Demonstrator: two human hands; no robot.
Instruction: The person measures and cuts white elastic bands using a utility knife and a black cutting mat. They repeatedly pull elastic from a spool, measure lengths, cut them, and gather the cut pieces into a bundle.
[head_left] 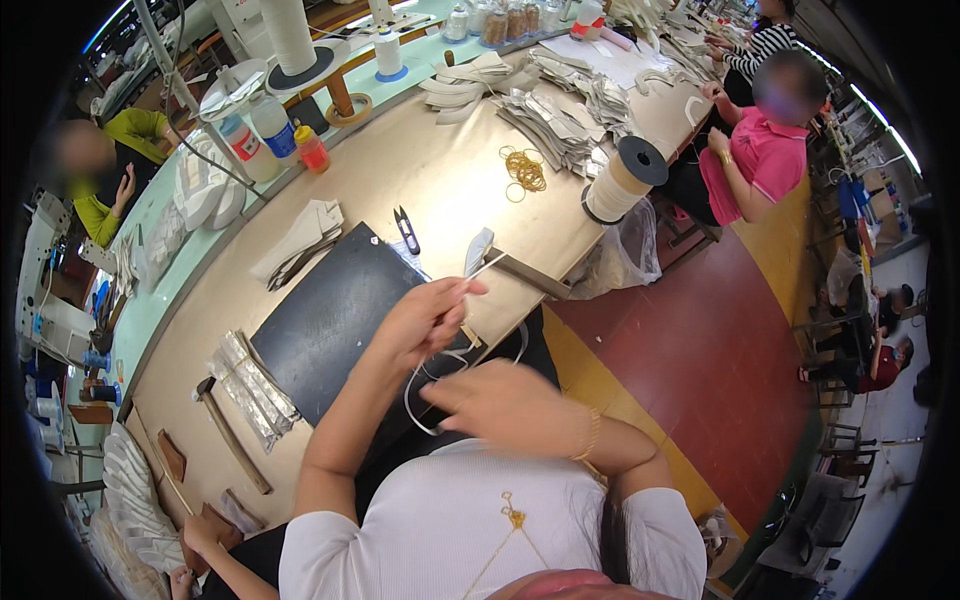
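My left hand [430, 322] is closed in a pinch on a thin white cord [486, 267], whose end points up and away to the right. More of the cord hangs in a loop under the hand, over my lap. Close by on the right, my right hand [515, 408] is smeared by motion, near the loop. Its fingers are too blurred to show whether they grip anything. Beyond my left hand lies a black board [335, 310] on the table. Thread snips [407, 231] rest past the board's far edge, and a small pale grey piece [479, 250] lies near the cord's end.
A hammer [232, 432] and plastic-wrapped strips [254, 385] lie left of the board. Farther off are rubber bands [525, 173], a large cord spool [622, 183] and stacks of pale pieces [555, 125]. A brown bar [520, 272] edges the table. Co-workers sit left and right.
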